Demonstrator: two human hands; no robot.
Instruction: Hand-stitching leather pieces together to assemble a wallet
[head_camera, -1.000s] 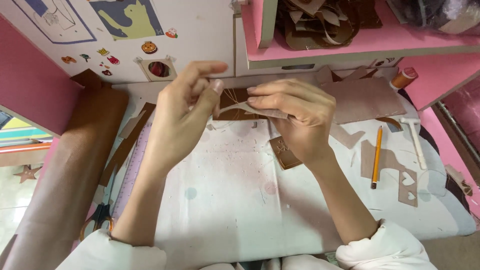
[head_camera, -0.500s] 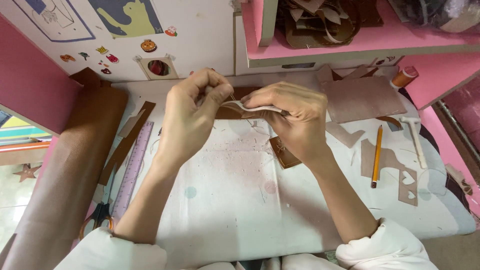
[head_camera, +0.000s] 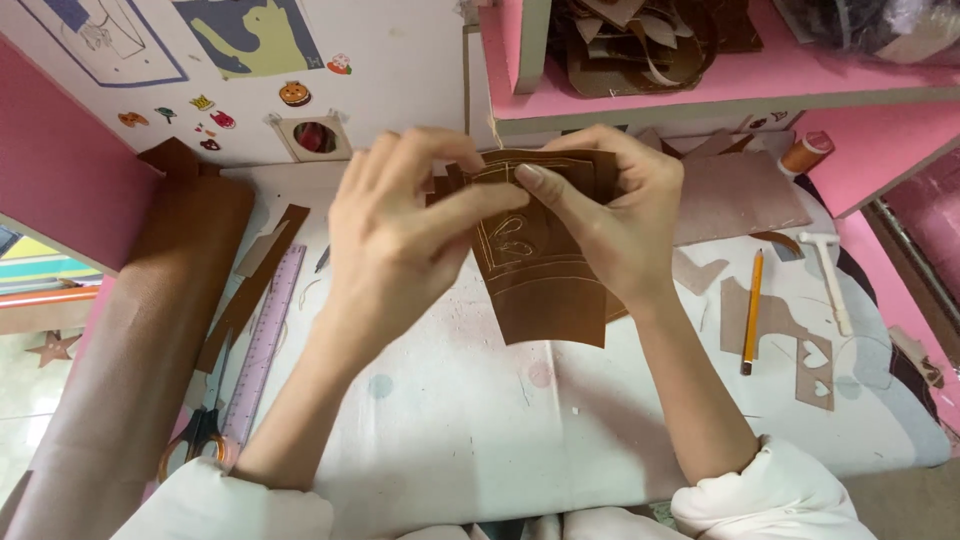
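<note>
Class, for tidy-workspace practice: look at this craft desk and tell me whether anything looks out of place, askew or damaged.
Nothing looks damaged. Both hands, left hand and right hand, hold a brown leather piece above the mat. Scraps lie scattered at the right, and the scissors sit at the mat's left edge by the ruler.

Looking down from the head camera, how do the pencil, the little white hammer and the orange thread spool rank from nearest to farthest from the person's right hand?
From the right hand, which holds the brown leather piece:
1. Pencil, on the table just right of the wrist.
2. Orange thread spool, farther back right, under the pink shelf.
3. White hammer, beyond the pencil, farther right.
Spool and hammer are nearly too close to call.
</note>
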